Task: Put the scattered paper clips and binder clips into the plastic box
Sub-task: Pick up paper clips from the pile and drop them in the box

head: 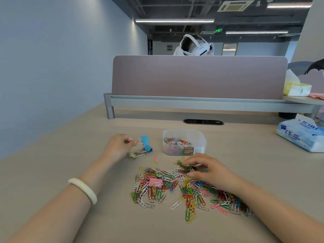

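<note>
A clear plastic box (201,137) stands on the desk, partly filled with coloured paper clips. Left of it, my left hand (119,146) pinches the wire handle of a blue binder clip (145,140), held just above the desk. A second blue binder clip (148,149) and an olive one (132,155) lie below it. A wide pile of coloured paper clips (175,186) spreads in front of the box, with a pink binder clip (155,182) in it. My right hand (208,172) rests on the pile's far right part, fingers curled down onto clips.
A tissue pack (301,135) lies at the right. A grey-framed mauve partition (198,78) closes the desk's far side, with a cable slot (203,122) in front of it. A person wearing a white headset sits behind it. A blue wall runs along the left.
</note>
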A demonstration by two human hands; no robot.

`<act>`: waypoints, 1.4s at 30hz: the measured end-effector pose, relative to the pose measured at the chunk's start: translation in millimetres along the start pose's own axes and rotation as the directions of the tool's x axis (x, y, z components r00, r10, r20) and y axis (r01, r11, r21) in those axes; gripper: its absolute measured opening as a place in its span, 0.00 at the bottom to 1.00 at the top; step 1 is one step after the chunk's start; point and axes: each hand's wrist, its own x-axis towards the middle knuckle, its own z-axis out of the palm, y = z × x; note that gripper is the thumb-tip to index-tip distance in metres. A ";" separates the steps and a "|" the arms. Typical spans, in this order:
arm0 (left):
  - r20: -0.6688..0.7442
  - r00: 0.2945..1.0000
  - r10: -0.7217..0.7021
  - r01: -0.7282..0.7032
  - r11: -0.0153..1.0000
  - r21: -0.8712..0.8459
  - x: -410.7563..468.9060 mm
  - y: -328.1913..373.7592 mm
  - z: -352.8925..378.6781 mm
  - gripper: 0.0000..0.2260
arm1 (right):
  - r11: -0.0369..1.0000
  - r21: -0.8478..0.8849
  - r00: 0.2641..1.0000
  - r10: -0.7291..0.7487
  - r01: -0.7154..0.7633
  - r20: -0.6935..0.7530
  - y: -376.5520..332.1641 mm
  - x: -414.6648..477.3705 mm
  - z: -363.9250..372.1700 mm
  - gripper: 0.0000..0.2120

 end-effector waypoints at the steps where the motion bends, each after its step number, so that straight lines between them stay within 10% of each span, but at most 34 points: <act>1: 0.020 1.000 0.023 -0.022 1.000 -0.016 -1.5 2.9 2.0 0.11 | 1.000 -0.016 1.000 0.001 -0.001 0.002 0.2 0.6 0.5 0.12; 5: 0.175 0.942 0.286 -0.256 0.951 -0.174 -22.2 33.9 7.6 0.07 | 0.999 -0.032 0.999 0.008 -0.009 -0.032 3.9 1.7 -0.4 0.11; 9: 0.248 0.792 0.558 -0.582 0.813 0.029 -39.7 50.6 28.8 0.04 | 0.996 -0.090 0.997 0.024 -0.031 -0.073 8.7 2.4 -4.9 0.10; 15: -0.067 0.958 0.280 -0.277 0.960 0.042 -8.6 14.6 1.6 0.10 | 0.984 -0.174 0.998 0.019 -0.028 -0.051 7.0 1.4 -7.6 0.13; 19: 0.013 0.998 0.063 -0.064 0.981 0.183 2.3 -12.9 1.7 0.12 | 0.966 -0.246 0.996 -0.074 0.084 0.052 -7.6 6.8 5.1 0.16; 25: 0.246 0.969 0.019 -0.126 0.895 0.427 4.4 -13.3 1.3 0.16 | 0.920 -0.307 0.951 -0.165 0.244 0.262 -43.8 25.5 32.4 0.24; 32: 0.189 0.977 0.097 -0.191 0.793 0.579 -2.4 -6.8 -3.5 0.20 | 0.905 -0.315 0.917 -0.162 0.286 0.366 -51.0 35.2 41.5 0.20; 37: 0.091 0.965 0.245 -0.262 0.911 0.318 -12.7 13.3 -0.5 0.17 | 0.956 -0.220 0.966 -0.146 0.194 0.216 -44.4 26.5 31.0 0.16; 42: 0.372 0.853 0.367 -0.322 0.930 -0.179 -40.7 50.2 11.2 0.06 | 0.963 -0.218 0.987 -0.154 0.158 0.034 -41.4 15.3 18.0 0.13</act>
